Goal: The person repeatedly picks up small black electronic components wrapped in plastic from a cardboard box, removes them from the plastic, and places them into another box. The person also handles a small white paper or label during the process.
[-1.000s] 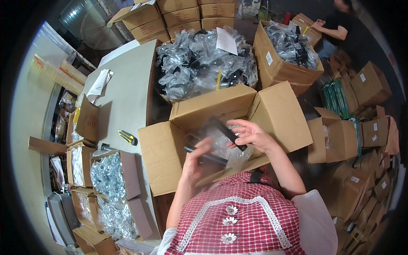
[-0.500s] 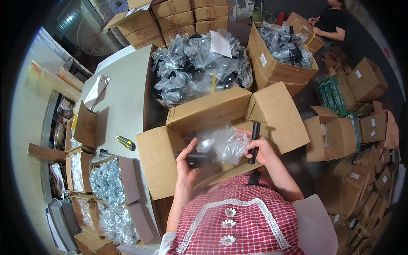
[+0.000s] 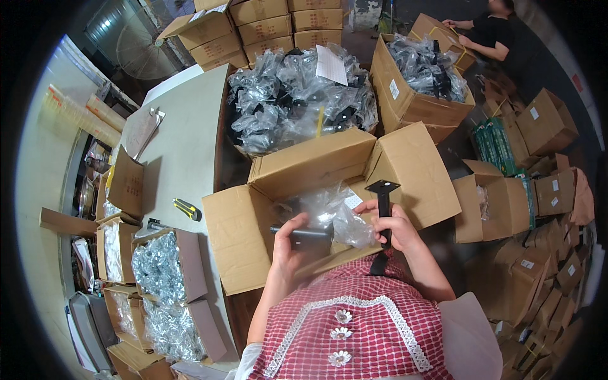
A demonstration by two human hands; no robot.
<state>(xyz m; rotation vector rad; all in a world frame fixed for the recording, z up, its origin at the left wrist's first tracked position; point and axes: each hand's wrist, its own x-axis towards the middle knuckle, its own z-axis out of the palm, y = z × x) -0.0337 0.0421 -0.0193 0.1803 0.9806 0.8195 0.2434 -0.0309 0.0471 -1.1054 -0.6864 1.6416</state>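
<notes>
My left hand is closed around a black tube, which lies sideways over the open cardboard box in front of me. My right hand grips a black metal leg that stands nearly upright, its flat square plate on top. Between my hands, a crumpled clear plastic bag lies over the box opening, near my right fingertips. Whether those fingers also pinch the bag, I cannot tell. A small white perforated or printed piece shows beside the bag.
Behind the box, a large carton holds several bagged black parts with a paper sheet on top. Another full carton stands right of it. A yellow-black utility knife lies on the grey table. A person handles a box far right.
The leg in my right hand has turned, so its plate now shows on top. The tube in my left hand has shifted slightly right. The plastic bag has changed shape.
</notes>
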